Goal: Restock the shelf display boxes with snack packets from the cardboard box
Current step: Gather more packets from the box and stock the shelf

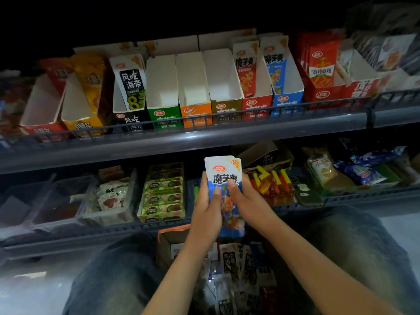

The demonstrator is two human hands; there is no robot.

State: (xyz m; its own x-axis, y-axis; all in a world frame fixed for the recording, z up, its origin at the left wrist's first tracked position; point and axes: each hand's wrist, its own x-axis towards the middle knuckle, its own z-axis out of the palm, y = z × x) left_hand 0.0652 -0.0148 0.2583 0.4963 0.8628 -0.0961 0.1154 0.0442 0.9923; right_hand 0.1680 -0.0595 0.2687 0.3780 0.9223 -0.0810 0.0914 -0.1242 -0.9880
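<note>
Blue-and-white snack packets held up below the upper shelf

At mid-frame we see a small stack of blue-and-white snack packets [223,194] standing upright. Across the upper half runs the row of display boxes [227,87]; our green [162,87], orange [193,85] and brown [225,83] ones sit empty, the blue box [286,96] keeps a matching packet. At bottom centre, the open cardboard box [169,244] holds mixed packets.
</note>
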